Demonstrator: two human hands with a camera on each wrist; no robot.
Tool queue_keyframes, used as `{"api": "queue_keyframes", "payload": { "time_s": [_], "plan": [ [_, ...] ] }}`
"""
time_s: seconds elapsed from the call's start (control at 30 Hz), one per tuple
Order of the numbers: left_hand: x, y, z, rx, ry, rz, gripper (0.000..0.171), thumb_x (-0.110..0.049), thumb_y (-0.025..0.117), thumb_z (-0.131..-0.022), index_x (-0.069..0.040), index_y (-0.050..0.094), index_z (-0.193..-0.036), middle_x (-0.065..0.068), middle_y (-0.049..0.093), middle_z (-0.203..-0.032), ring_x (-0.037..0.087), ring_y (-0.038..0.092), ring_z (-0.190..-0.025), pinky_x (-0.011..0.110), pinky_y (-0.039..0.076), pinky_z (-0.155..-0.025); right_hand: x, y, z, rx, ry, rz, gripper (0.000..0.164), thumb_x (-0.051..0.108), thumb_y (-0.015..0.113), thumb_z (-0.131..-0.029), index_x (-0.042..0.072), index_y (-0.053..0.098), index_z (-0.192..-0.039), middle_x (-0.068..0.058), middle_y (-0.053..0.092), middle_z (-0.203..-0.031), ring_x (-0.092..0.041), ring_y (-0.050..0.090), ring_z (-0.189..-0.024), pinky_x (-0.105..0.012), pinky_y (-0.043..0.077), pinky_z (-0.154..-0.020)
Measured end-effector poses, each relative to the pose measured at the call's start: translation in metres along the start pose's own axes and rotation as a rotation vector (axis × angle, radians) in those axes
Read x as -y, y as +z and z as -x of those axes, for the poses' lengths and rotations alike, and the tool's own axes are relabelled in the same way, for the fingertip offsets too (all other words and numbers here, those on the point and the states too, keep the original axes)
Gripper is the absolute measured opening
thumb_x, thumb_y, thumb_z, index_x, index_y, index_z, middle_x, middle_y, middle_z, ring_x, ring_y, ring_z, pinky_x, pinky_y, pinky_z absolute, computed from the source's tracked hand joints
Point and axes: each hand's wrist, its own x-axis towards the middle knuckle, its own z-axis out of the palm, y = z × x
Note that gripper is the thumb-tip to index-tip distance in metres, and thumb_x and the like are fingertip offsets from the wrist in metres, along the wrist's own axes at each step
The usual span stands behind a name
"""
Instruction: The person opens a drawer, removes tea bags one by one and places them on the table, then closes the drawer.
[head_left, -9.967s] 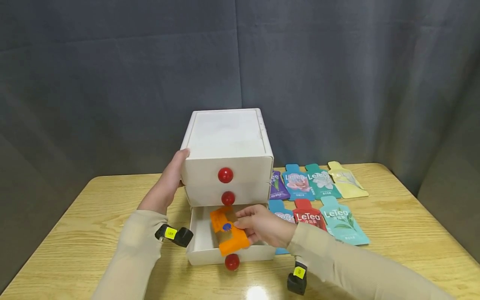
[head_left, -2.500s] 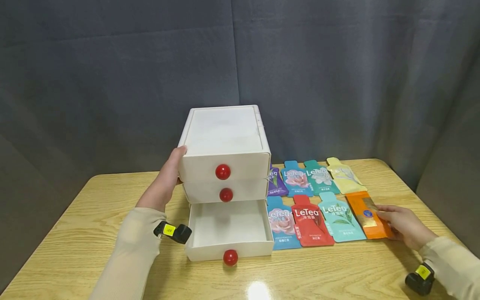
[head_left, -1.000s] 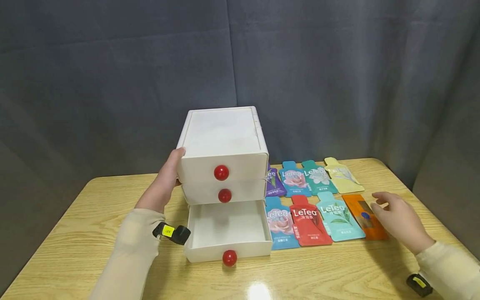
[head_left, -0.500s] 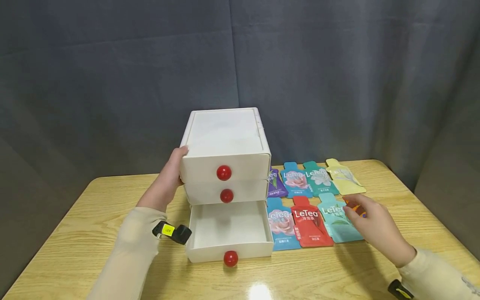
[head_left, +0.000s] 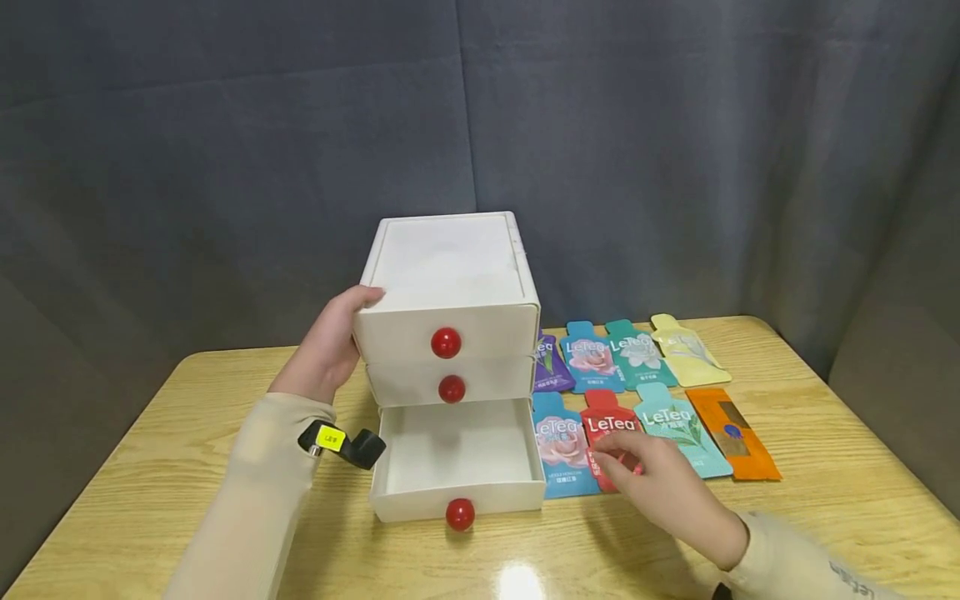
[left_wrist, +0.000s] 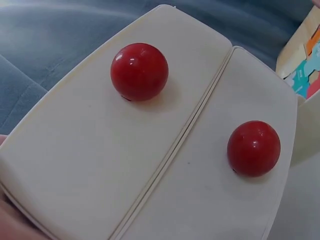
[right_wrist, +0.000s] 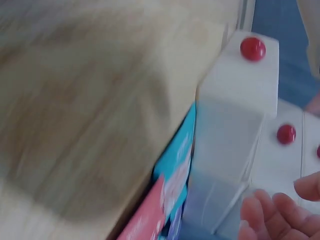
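A white cabinet [head_left: 450, 262] with red ball knobs stands on the table; its bottom drawer [head_left: 498, 497] is pulled out, with nothing visible inside. My left hand [head_left: 324, 346] presses on the cabinet's left side, thumb on the top edge, other fingers mostly hidden. My right hand [head_left: 671, 492], fingers loosely bent and holding nothing, hovers over a red LeTea pouch [head_left: 602, 406], partly covering it. An orange sachet [head_left: 750, 454] with a blue emblem lies flat at the right end of the front row. Between them lies a mint pouch [head_left: 693, 437].
A blue pouch [head_left: 562, 446] lies against the drawer's right side. Behind is a second row: a purple pouch [head_left: 550, 367], another blue pouch [head_left: 591, 358], a green pouch [head_left: 641, 354] and a yellow pouch [head_left: 690, 354]. A dark curtain [head_left: 675, 167] hangs behind the wooden table [head_left: 195, 442].
The orange sachet went from the drawer to the right end of the front row and was let go. My right hand has since moved left to the red pouch. My left hand stays at the cabinet.
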Motion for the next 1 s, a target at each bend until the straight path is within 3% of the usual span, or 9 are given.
{"api": "queue_keyframes", "payload": {
  "time_s": [0.33,0.6,0.87,1.0],
  "plan": [
    [0.001,0.003,-0.001,-0.047,0.006,0.016,0.059,-0.024,0.036,-0.097,0.002,0.023,-0.149,0.015,0.025,-0.144,0.028,0.025,-0.130,0.041,0.015,-0.110,0.017,0.031,-0.001,0.172,-0.085,-0.065,0.012,0.014,0.065,-0.092,0.005,0.073,-0.090,0.009,0.056,-0.071,-0.007,0.044,-0.060,-0.024,0.039,-0.053],
    [0.001,0.004,0.001,-0.068,0.016,0.015,0.060,-0.023,0.035,-0.097,-0.002,0.020,-0.151,0.017,0.022,-0.148,0.028,0.024,-0.130,0.043,0.015,-0.109,0.026,0.035,-0.004,0.124,-0.098,-0.124,0.011,0.008,0.065,-0.091,0.001,0.073,-0.092,0.006,0.060,-0.073,-0.007,0.047,-0.063,-0.024,0.042,-0.055],
    [0.004,0.004,0.000,-0.082,0.029,-0.029,0.064,-0.026,0.035,-0.097,-0.007,0.014,-0.155,0.017,0.021,-0.153,0.030,0.022,-0.134,0.046,0.014,-0.110,0.031,0.049,-0.002,0.224,-0.113,-0.152,0.013,0.010,0.066,-0.091,0.000,0.074,-0.091,0.001,0.066,-0.076,-0.005,0.047,-0.066,-0.024,0.043,-0.058],
    [0.006,0.004,0.000,-0.082,0.046,-0.073,0.064,-0.028,0.034,-0.097,-0.007,0.015,-0.154,0.018,0.023,-0.151,0.031,0.024,-0.132,0.048,0.015,-0.110,0.034,0.056,-0.004,0.248,-0.105,-0.153,0.015,0.011,0.065,-0.092,-0.002,0.074,-0.093,0.004,0.062,-0.070,-0.005,0.045,-0.062,-0.024,0.041,-0.055]
  ]
}}
